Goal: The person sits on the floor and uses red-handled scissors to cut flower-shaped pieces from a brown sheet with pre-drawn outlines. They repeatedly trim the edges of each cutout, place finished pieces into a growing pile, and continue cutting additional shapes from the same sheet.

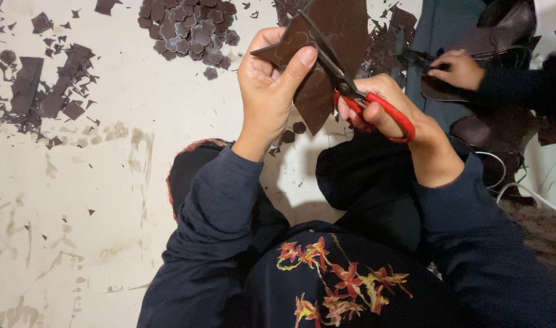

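The left hand pinches the brown sheet from the left; the right hand holds red scissors, whose blades point up-left across the sheet.

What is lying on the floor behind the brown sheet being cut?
Behind the brown sheet, a pile of flower-shaped cutouts and scattered scraps show; whatever lies directly beneath it stays covered.

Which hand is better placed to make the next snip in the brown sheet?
Right. The right hand grips the red-handled scissors, whose blades meet the brown sheet. The left hand only pinches the sheet steady.
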The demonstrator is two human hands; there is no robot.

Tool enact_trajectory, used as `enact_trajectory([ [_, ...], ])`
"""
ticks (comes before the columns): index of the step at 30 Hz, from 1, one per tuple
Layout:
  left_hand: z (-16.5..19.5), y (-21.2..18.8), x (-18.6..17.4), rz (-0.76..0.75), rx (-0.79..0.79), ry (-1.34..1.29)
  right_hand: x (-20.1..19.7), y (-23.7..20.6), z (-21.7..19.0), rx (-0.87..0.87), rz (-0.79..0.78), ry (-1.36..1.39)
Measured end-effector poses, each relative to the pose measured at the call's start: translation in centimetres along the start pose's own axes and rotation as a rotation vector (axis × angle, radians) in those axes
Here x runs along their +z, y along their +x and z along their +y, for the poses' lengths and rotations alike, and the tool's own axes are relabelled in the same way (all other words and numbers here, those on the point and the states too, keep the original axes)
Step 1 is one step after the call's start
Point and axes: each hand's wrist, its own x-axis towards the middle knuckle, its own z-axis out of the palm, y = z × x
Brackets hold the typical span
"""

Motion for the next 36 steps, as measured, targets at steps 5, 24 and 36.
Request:
enact_trajectory([
  [5,-0.2,0.1,-0.6,-0.012,0.003,0.002,0.1,0.5,0.7,-0.010,0.015,-0.018],
  [24,-2.2,0.6,-4.2,0.005,0.053,-0.021,0.3,3.5,5.1,-0.008,0.014,-0.081],
  [36,-6.8,1.9,-11.0,0.030,0.021,0.078,2.1,8.0,10.1,-0.046,-0.081,-0.082],
])
